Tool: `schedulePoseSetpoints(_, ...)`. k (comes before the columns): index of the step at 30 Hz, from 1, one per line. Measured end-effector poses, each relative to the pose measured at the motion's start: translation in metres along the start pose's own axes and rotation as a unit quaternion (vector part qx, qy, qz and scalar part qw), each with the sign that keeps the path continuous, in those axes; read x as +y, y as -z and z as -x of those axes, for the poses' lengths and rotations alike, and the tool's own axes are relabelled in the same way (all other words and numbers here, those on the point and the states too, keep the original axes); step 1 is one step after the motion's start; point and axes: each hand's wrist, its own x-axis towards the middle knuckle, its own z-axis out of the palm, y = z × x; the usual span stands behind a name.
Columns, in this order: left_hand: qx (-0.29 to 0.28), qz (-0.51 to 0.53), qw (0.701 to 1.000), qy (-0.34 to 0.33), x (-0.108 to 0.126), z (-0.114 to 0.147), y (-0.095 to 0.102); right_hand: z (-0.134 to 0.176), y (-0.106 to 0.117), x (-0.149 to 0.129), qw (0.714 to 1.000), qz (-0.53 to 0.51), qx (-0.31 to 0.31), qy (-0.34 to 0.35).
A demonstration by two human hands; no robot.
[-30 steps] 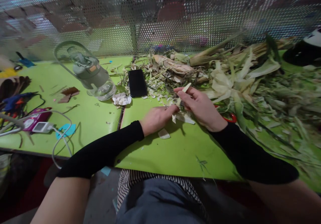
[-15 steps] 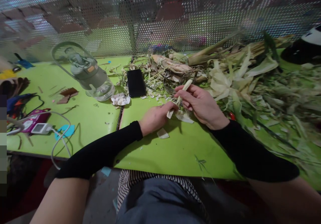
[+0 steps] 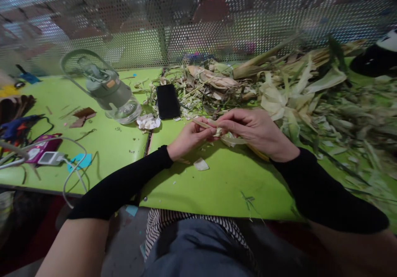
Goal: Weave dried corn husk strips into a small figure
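At frame centre, left hand (image 3: 188, 139) and right hand (image 3: 259, 133) are pinching a pale husk strip (image 3: 201, 123); a black phone (image 3: 168, 101) is lying upper centre-left.

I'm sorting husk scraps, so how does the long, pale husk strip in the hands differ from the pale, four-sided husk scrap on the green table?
The long, pale husk strip is narrow; the pale, four-sided husk scrap is broader. The strip is held by the left hand and right hand, partly hidden; the scrap lies whole in view on the green table. Both are pale.
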Motion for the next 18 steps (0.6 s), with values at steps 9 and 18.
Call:
schedulePoseSetpoints(9,0.026,0.014,1.0,0.004,-0.0022,-0.0029,0.0009,-0.0035,0.0037,0.0002,0.961,0.269,-0.045,0.038)
schedulePoseSetpoints(18,0.013,0.016,1.0,-0.008,-0.0059,-0.0021,0.0015,-0.0047,0.0041,0.0015,0.954,0.291,-0.047,0.045)
